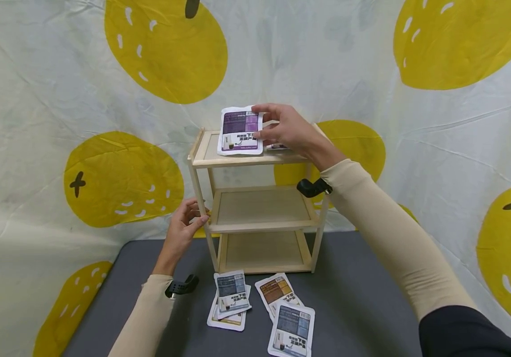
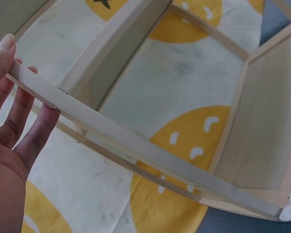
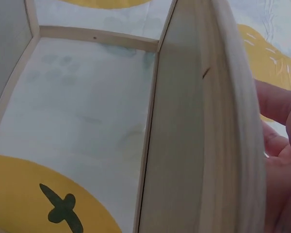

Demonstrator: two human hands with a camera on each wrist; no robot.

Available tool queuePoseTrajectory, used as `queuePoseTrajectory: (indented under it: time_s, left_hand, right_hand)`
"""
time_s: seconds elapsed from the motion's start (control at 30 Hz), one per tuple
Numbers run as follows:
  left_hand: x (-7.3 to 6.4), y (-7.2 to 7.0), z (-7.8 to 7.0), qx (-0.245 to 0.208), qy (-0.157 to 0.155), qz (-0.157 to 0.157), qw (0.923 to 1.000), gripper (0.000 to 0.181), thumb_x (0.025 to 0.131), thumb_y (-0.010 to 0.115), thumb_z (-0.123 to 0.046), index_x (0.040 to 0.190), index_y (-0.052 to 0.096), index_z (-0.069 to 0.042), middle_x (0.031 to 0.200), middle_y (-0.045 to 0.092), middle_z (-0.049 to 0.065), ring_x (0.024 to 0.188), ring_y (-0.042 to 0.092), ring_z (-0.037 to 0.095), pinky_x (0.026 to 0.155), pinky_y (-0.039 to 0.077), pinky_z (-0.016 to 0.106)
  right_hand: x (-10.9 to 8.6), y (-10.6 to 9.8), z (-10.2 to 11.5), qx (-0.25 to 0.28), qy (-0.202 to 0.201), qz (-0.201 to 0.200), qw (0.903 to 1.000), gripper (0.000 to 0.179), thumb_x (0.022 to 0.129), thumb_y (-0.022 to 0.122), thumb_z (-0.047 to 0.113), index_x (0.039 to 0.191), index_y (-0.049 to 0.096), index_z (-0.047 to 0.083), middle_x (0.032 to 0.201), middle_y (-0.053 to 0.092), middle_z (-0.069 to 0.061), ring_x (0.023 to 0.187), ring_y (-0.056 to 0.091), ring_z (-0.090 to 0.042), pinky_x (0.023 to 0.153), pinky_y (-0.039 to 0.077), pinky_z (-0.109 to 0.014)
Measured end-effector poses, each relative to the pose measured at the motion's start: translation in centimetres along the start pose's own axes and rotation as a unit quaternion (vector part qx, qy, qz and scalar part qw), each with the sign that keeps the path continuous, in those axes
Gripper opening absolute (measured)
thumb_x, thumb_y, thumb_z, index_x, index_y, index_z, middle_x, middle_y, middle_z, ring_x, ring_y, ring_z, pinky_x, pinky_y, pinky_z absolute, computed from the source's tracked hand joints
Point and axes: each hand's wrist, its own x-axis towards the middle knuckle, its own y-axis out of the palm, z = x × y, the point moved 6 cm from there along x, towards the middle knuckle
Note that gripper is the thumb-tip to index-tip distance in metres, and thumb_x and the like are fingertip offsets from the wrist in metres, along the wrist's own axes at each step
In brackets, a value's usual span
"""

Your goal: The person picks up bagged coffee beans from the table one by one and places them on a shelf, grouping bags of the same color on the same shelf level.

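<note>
Pinch hold at the top tier of a small pale-wood three-tier rack (image 1: pixel 260 208); clock positions are read about the rack's centre, as the person faces it. The right hand (image 1: pixel 293 129) pinches the right edge of a flat, glossy, purple-and-white pouch (image 1: pixel 237 130) between thumb and fingers. This edge grip probably serves to leave the printed face clear and the pouch steerable. The pouch sits between 11 and 12 o'clock, over the left half of the top tier, face toward the person; from where I stand I cannot tell whether its lower edge bears on the wood.

Just under the right hand, past 12 o'clock, a second pouch (image 1: pixel 277 147) shows only as a sliver on the same tier. At 9 o'clock the left hand (image 1: pixel 181 229) holds the slim pale-wood front post (image 2: pixel 126 138), thumb to one side and fingers to the other, presumably to steady a light frame.

Farther out, on the dark grey table (image 1: pixel 353 297), four flat printed pouches lie in overlapping pairs. Toward 7 o'clock, a blue-grey-and-white pouch (image 1: pixel 232 292) covers most of a yellow-and-white one (image 1: pixel 230 321); toward 5 o'clock, another blue-grey-and-white pouch (image 1: pixel 291 327) overlaps a brown-and-white one (image 1: pixel 277 291). Their place before the rack seems chosen for easy reach. Behind everything hangs a whitish curtain (image 1: pixel 273 59) with large yellow fruit shapes.
</note>
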Motion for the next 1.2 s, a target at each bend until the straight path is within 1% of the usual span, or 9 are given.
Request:
queuePoseTrajectory:
  time_s: [0.03, 0.13, 0.27, 0.47, 0.53, 0.63, 0.8, 1.0, 1.2]
  left_hand:
    - [0.0, 0.0, -0.2, 0.000, -0.002, 0.000, 1.0000, 0.044, 0.095, 0.065, 0.006, 0.136, 0.052, -0.002, 0.117, 0.061, 0.024, 0.098, 0.063, 0.017, 0.084, 0.055, 0.024]
    - [-0.2, 0.3, -1.4, 0.000, -0.002, 0.000, 1.0000, 0.043, 0.095, 0.065, 0.006, 0.135, 0.052, 0.000, 0.117, 0.060, 0.026, 0.097, 0.063, 0.018, 0.084, 0.055, 0.023]
    - [-0.4, 0.5, -2.8, 0.000, 0.006, 0.005, 1.0000, 0.041, 0.095, 0.065, 0.005, 0.134, 0.051, 0.003, 0.116, 0.059, 0.030, 0.096, 0.063, 0.017, 0.083, 0.054, 0.023]
    - [-0.4, 0.5, -2.7, -0.010, 0.002, 0.003, 0.9999, 0.040, 0.095, 0.065, 0.006, 0.133, 0.053, 0.001, 0.115, 0.059, 0.029, 0.095, 0.062, 0.016, 0.083, 0.055, 0.023]
    - [-0.4, 0.6, -2.7, -0.011, 0.001, 0.002, 0.9999, 0.040, 0.095, 0.065, 0.006, 0.133, 0.053, 0.001, 0.115, 0.060, 0.029, 0.095, 0.062, 0.016, 0.082, 0.055, 0.023]
    - [-0.4, 0.6, -2.6, -0.011, 0.001, 0.003, 0.9999, 0.040, 0.095, 0.066, 0.006, 0.132, 0.053, 0.001, 0.114, 0.061, 0.029, 0.096, 0.062, 0.018, 0.082, 0.055, 0.023]
    - [-0.3, 0.6, -2.9, -0.008, 0.003, 0.004, 1.0000, 0.040, 0.094, 0.066, 0.006, 0.132, 0.053, 0.001, 0.114, 0.060, 0.028, 0.096, 0.062, 0.021, 0.081, 0.055, 0.024]
    - [-0.1, 0.7, -3.2, 0.001, 0.010, 0.016, 0.9998, 0.040, 0.095, 0.064, 0.008, 0.133, 0.051, 0.004, 0.115, 0.058, 0.034, 0.096, 0.062, 0.021, 0.081, 0.056, 0.025]
    - [-0.2, 0.7, -3.1, -0.001, -0.002, 0.013, 0.9999, 0.037, 0.095, 0.064, 0.008, 0.130, 0.053, 0.003, 0.115, 0.056, 0.036, 0.096, 0.062, 0.020, 0.081, 0.057, 0.029]
  right_hand:
    - [0.0, 0.0, 0.0, -0.004, 0.001, -0.001, 1.0000, 0.066, 0.094, 0.072, 0.007, 0.153, 0.045, 0.014, 0.132, 0.054, -0.013, 0.108, 0.063, -0.027, 0.089, 0.058, -0.032]
    - [0.1, -0.1, 0.0, -0.018, 0.003, -0.006, 0.9998, 0.067, 0.093, 0.074, 0.010, 0.154, 0.044, 0.013, 0.136, 0.055, -0.012, 0.110, 0.063, -0.026, 0.089, 0.057, -0.030]
    - [0.2, -0.3, 0.0, -0.037, 0.010, -0.010, 0.9992, 0.069, 0.093, 0.075, 0.013, 0.154, 0.043, 0.011, 0.142, 0.054, -0.013, 0.116, 0.062, -0.025, 0.093, 0.056, -0.031]
    - [-0.2, -0.8, -0.2, -0.113, 0.012, -0.006, 0.9935, 0.074, 0.092, 0.077, 0.025, 0.155, 0.041, 0.009, 0.152, 0.050, -0.012, 0.132, 0.055, -0.026, 0.111, 0.044, -0.037]
    - [-0.5, -1.1, -0.2, -0.136, 0.008, -0.007, 0.9906, 0.073, 0.092, 0.077, 0.028, 0.154, 0.043, 0.009, 0.153, 0.050, -0.012, 0.135, 0.053, -0.027, 0.114, 0.041, -0.038]
    - [-1.0, -1.4, -0.1, -0.146, 0.001, -0.012, 0.9892, 0.069, 0.092, 0.077, 0.029, 0.151, 0.047, 0.010, 0.152, 0.050, -0.012, 0.136, 0.052, -0.027, 0.113, 0.041, -0.040]
    - [-1.8, -1.7, 0.3, -0.125, -0.011, -0.018, 0.9920, 0.062, 0.093, 0.076, 0.027, 0.148, 0.051, 0.012, 0.148, 0.054, -0.011, 0.131, 0.056, -0.024, 0.111, 0.044, -0.039]
    - [-3.0, -1.8, 0.6, -0.093, -0.036, -0.011, 0.9950, 0.058, 0.095, 0.073, 0.026, 0.147, 0.052, 0.011, 0.143, 0.057, -0.010, 0.126, 0.058, -0.024, 0.106, 0.048, -0.039]
    - [-4.2, -1.7, 1.0, -0.053, -0.061, -0.002, 0.9967, 0.058, 0.095, 0.073, 0.022, 0.147, 0.051, 0.009, 0.140, 0.058, -0.008, 0.122, 0.060, -0.023, 0.100, 0.053, -0.040]
